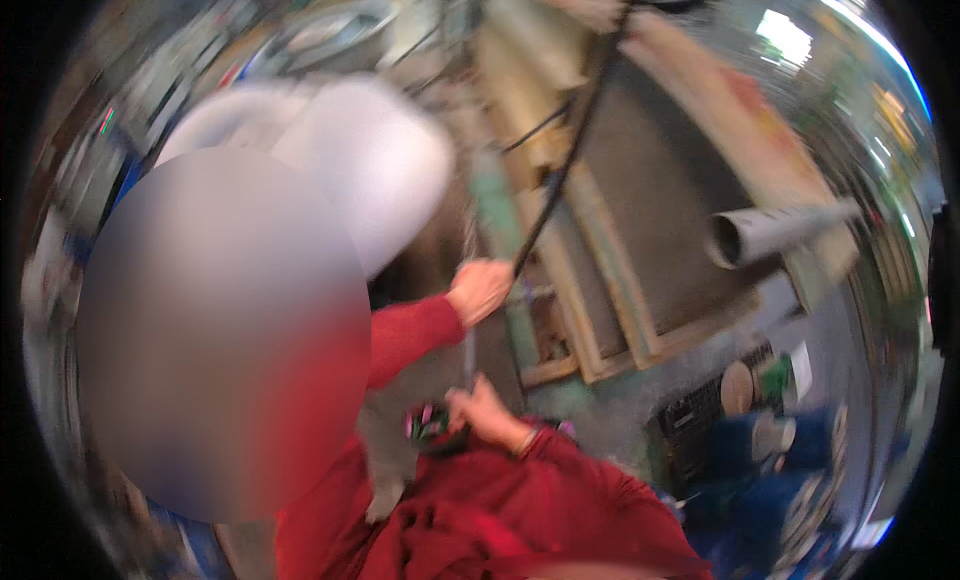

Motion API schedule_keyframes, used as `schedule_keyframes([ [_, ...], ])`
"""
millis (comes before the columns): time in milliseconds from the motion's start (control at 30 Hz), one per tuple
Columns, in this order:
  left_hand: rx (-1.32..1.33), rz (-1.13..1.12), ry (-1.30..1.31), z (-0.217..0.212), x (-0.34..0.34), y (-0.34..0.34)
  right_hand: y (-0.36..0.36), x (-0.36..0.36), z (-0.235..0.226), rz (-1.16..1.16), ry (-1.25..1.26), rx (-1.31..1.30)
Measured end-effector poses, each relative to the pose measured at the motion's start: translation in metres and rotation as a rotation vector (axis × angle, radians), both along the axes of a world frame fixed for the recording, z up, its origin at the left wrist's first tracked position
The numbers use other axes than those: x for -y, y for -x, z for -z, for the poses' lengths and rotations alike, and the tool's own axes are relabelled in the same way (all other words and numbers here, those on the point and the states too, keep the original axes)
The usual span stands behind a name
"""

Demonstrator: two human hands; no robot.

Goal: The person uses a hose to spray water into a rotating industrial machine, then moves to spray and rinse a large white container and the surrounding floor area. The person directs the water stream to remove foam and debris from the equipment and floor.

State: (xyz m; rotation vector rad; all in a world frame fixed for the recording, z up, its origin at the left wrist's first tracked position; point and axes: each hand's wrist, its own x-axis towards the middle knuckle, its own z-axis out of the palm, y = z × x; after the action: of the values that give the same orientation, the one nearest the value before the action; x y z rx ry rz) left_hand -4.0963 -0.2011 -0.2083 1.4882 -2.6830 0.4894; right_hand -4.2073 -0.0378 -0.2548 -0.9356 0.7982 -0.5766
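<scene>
My left hand (481,289), in a red sleeve, is closed at the lower end of a long black cable or hose (565,165). The cable slants down to it from the top of the view. A thin pale strip (470,355) runs down below this hand. The strip's lower end meets my right hand (486,413), which is curled in front of my red clothing. What the right fingers hold is blurred. A small dark thing with pink spots (428,421) is beside the right hand. A large white rounded object (375,165) stands left of and beyond my left hand.
A worn wooden frame (610,280) with a dark panel lies to the right, a grey pipe (775,235) resting across it. Blue containers (770,480) and a black crate (695,420) stand at lower right. A blurred oval covers the left side.
</scene>
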Motion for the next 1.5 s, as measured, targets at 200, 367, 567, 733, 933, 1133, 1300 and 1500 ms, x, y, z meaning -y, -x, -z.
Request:
schedule_keyframes([
  [200,-0.067,-0.664,-0.031,0.034,-0.016,0.048,0.064,0.016,-0.002,-0.184,-0.166,-0.105],
  [367,-0.452,-1.014,0.081,0.011,-0.057,0.036,0.060,0.035,0.006,-0.289,-0.256,-0.213],
  [567,-1.206,-1.016,0.006,0.050,-0.190,0.049,0.047,0.117,-0.007,-0.479,-0.190,-0.345],
  [733,-1.375,-0.395,-0.411,0.121,-0.197,0.137,0.036,0.141,-0.041,-0.568,-0.069,-0.354],
  [933,-2.201,-0.662,-0.321,0.044,-0.138,0.132,0.019,0.137,-0.070,-0.503,0.052,-0.270],
  [1133,-2.253,-0.636,-0.225,0.043,-0.121,0.123,0.018,0.145,-0.052,-0.333,0.980,-0.598],
  [1300,-2.268,-0.657,-0.206,0.038,-0.120,0.121,0.080,0.142,-0.050,-0.480,1.274,-0.473],
  [1500,-2.156,-0.757,-0.326,0.017,-0.110,0.101,0.191,0.111,0.065,-0.349,0.943,-0.590],
])
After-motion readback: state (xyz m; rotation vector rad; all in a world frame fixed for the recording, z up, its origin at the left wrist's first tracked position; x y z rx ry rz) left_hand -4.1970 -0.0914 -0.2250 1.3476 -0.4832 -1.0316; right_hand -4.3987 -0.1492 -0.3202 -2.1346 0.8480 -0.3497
